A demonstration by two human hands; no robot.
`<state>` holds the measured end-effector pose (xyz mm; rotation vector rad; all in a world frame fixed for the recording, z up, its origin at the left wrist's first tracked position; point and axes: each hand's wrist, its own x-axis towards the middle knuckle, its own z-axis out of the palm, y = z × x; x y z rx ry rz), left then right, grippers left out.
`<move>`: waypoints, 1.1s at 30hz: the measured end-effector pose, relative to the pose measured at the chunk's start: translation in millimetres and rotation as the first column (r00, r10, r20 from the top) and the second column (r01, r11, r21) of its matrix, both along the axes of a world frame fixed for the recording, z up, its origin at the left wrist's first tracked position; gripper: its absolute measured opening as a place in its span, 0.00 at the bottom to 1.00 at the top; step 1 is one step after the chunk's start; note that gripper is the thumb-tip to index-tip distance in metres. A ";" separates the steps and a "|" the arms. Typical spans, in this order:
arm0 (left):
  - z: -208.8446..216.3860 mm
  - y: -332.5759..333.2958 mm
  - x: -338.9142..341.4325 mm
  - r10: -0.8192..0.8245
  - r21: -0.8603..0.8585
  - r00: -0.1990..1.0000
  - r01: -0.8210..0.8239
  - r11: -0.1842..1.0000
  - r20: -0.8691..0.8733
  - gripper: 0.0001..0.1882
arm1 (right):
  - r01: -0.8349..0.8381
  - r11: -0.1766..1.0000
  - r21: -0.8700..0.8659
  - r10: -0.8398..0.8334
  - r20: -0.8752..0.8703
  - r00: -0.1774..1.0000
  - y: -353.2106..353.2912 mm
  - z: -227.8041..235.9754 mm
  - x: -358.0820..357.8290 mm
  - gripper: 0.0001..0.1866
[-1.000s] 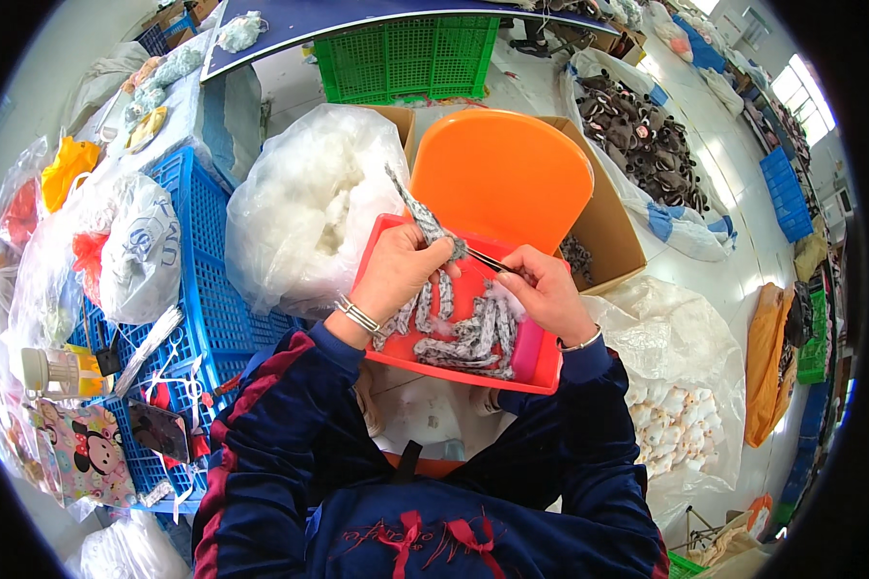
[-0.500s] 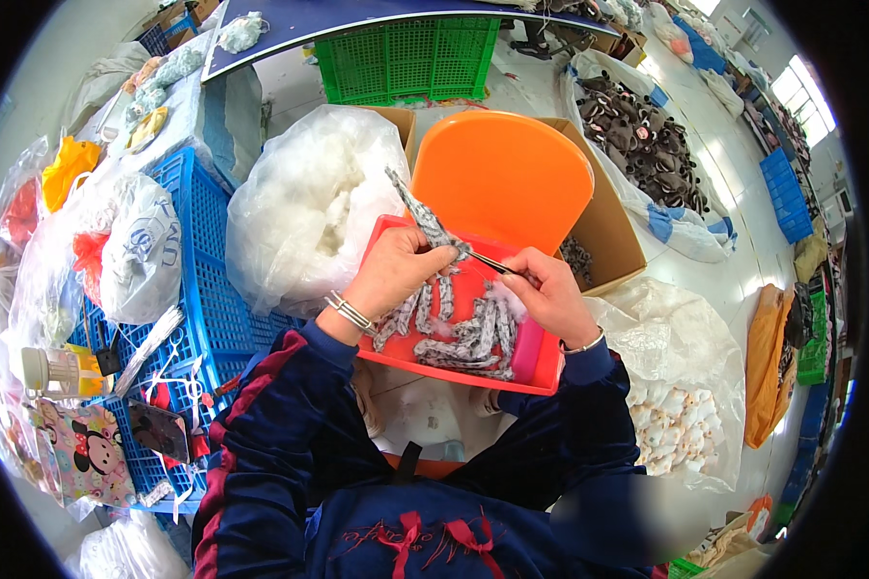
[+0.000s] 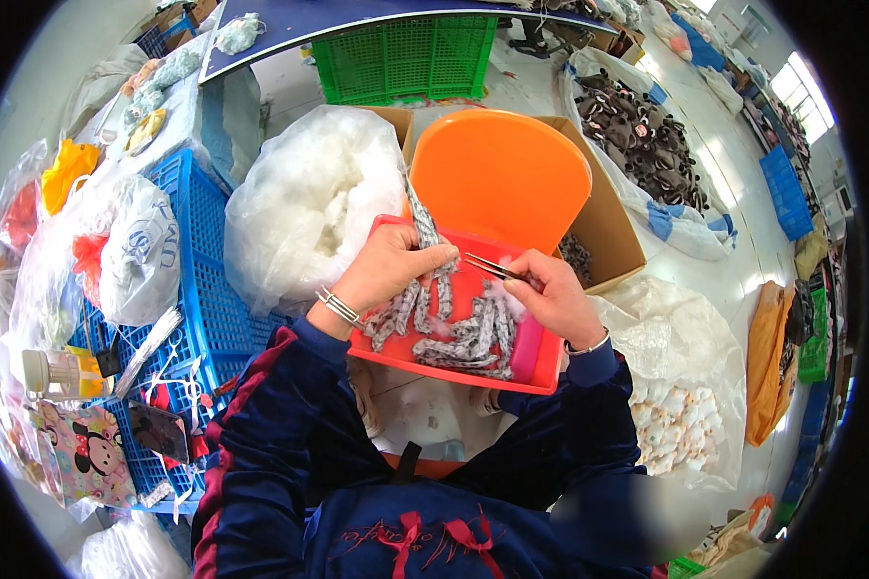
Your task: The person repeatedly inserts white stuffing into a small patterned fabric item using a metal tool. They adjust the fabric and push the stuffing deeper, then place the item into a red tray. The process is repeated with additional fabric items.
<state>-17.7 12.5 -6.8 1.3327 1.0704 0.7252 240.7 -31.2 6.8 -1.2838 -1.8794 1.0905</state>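
A limp, fuzzy grey-and-white fabric strip [image 3: 423,220] is pinched between the thumb and fingers of my left hand [image 3: 396,268], its long end pointing up and away. My right hand [image 3: 555,297] grips a pair of metal tweezers [image 3: 492,267]. Their slim tips are slightly apart and stand just right of the left thumb, clear of the strip. Both hands are above a red plastic tray [image 3: 434,371]. Inside it lie several more grey strips [image 3: 468,345] and a tuft of white stuffing [image 3: 504,297], beside a pink piece [image 3: 528,349] at the right end.
Beyond the tray stands an orange stool seat [image 3: 500,179], with a cardboard box [image 3: 616,227] behind it. A clear bag of white stuffing [image 3: 304,207] is at left, next to a blue crate [image 3: 203,299]. A bag of small white pieces [image 3: 681,425] lies right.
The tweezers' tips have come away from the strip, and my right hand has shifted slightly right. The strip in my left hand now hangs straighter, its far end turned a little right.
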 end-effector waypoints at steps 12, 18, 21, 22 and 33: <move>5.8 -4.9 5.5 -0.050 -0.020 0.996 0.052 0.998 0.069 0.11 | -0.056 0.998 -0.029 0.055 -0.028 0.998 0.7 -6.4 -2.3 0.05; 11.4 -5.8 5.4 -0.034 -0.019 0.999 0.034 0.999 0.011 0.11 | -0.063 0.998 -0.019 0.063 -0.027 0.998 1.3 -11.4 -2.5 0.05; 12.2 -6.6 5.5 -0.033 -0.021 0.999 0.033 0.999 0.003 0.12 | -0.067 0.998 -0.007 0.067 -0.022 0.998 1.9 -12.9 -2.8 0.05; 10.9 -6.3 5.5 -0.033 -0.018 0.999 0.033 0.999 0.009 0.12 | -0.067 0.998 -0.001 0.067 -0.018 0.998 2.1 -13.1 -2.7 0.05; 9.3 -5.7 5.5 -0.047 0.013 0.998 0.047 0.999 -0.037 0.12 | -0.077 0.994 -0.082 0.069 -0.087 0.994 2.4 -18.8 -1.1 0.05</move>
